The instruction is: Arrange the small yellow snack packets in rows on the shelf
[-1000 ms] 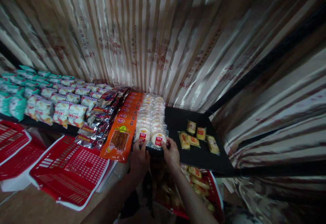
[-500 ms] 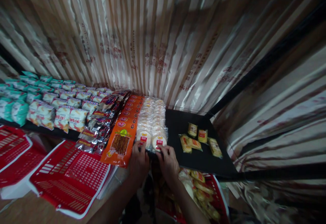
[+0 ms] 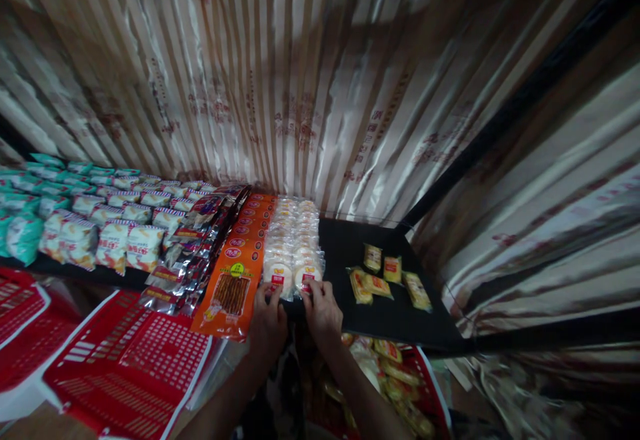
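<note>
Two columns of clear-wrapped round white rice crackers [image 3: 294, 240] lean in overlapping rows on a black shelf [image 3: 340, 247]. My left hand [image 3: 269, 313] has its fingertips on the lower edge of the front left rice cracker packet [image 3: 278, 277]. On the front right rice cracker packet [image 3: 307, 275], the fingers of my right hand [image 3: 323, 312] hold the lower edge in the same way. Both packets stand tilted back with red labels facing me. Orange packs of brown snack sticks [image 3: 231, 287] lie just left of my left hand.
Dark silvery packets [image 3: 185, 263], white snack bags [image 3: 143, 247] and teal bags [image 3: 23, 237] line the shelf leftward. Several small yellow packets [image 3: 375, 285] lie at right. Below are red baskets [image 3: 130, 360], one holding yellow packets [image 3: 400, 380]. A black pole [image 3: 450, 167] slants at right before striped curtains [image 3: 280, 80].
The view has shifted slightly, so the shelf goods sit a little lower and further left. My hands stay at the front rice cracker packets.
</note>
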{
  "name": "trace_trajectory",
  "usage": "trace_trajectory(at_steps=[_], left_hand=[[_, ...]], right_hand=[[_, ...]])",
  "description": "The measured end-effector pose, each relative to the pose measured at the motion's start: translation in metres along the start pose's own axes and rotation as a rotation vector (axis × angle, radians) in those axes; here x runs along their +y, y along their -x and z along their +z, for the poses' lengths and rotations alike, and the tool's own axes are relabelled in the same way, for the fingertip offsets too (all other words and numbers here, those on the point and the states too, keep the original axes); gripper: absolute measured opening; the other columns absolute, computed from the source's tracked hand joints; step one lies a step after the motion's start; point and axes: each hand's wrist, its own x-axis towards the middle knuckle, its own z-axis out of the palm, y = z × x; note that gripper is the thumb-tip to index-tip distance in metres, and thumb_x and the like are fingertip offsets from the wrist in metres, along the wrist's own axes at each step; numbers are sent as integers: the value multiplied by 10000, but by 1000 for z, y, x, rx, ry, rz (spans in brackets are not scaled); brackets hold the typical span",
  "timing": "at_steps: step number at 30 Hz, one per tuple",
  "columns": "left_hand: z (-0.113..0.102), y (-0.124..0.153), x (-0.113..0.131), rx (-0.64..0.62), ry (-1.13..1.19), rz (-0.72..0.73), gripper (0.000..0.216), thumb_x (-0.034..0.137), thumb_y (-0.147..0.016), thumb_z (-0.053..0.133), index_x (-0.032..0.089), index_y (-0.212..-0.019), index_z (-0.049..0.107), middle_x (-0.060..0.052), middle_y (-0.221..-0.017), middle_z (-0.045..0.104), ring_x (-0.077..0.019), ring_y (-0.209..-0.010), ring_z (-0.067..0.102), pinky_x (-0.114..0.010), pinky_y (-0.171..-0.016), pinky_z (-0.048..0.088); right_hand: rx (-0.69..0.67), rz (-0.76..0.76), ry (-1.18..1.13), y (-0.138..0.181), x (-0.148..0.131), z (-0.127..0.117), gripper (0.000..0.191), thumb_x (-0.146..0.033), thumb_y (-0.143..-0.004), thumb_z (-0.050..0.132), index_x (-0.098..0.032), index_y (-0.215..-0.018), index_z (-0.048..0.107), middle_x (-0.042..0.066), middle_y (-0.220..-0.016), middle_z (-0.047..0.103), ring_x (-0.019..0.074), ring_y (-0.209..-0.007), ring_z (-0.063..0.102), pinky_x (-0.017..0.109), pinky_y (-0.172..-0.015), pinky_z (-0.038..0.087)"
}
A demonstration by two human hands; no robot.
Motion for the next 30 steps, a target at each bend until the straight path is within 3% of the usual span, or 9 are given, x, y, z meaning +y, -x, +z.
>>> trace_trajectory(at_steps=[9, 12, 16, 20, 25, 30], left_hand=[[-2, 1, 3, -22, 5, -14, 417, 82, -784, 397, 158, -1176, 517, -110, -1128, 455, -213, -1032, 479, -418, -892, 468], [-1, 6, 3, -36, -22, 18, 420, 80, -785, 397, 134, -1189, 497, -134, -1167, 441, -232, -1063, 458, -440, -905, 452], [1, 15, 4, -8, -38, 57, 376, 95, -801, 400, 95, -1162, 504, -165, -1194, 429, -255, -1106, 430, -461, -925, 431], [-2, 31, 16, -10, 28, 59, 298, 96, -822, 385, 144, -1061, 556, -119, -1107, 495, -215, -1061, 476, -410, -908, 451], [-1, 69, 41, -303, 216, 33, 285, 104, -828, 376, 187, -992, 593, -85, -1025, 552, -165, -950, 559, -318, -830, 500], [23, 105, 60, -544, 335, -83, 344, 87, -784, 393, 186, -1052, 587, -89, -1092, 576, -156, -978, 588, -297, -867, 496]], right_hand=[[6, 76, -39, -2, -7, 0, 270, -300, -849, 428, -249, -1058, 591, 52, -939, 548, 143, -734, 572, 203, -546, 432], [17, 66, -122, 2, -4, 1, 308, -254, -846, 401, -222, -1088, 589, 66, -963, 561, 157, -801, 570, 232, -652, 475], [-10, -69, -261, 11, 5, -1, 391, -184, -832, 373, -195, -1180, 552, 83, -1034, 581, 176, -983, 540, 308, -885, 452], [-2, -103, -395, 23, 8, -8, 406, -174, -844, 335, -168, -1188, 551, 104, -1118, 574, 173, -1062, 519, 332, -946, 427], [45, 15, -483, 57, 16, -22, 344, -201, -867, 322, -196, -1048, 615, 83, -1034, 622, 156, -987, 569, 317, -879, 469], [59, 107, -344, 113, 64, -26, 282, -243, -855, 363, -218, -986, 610, 81, -1043, 629, 190, -1016, 556, 399, -909, 443]])
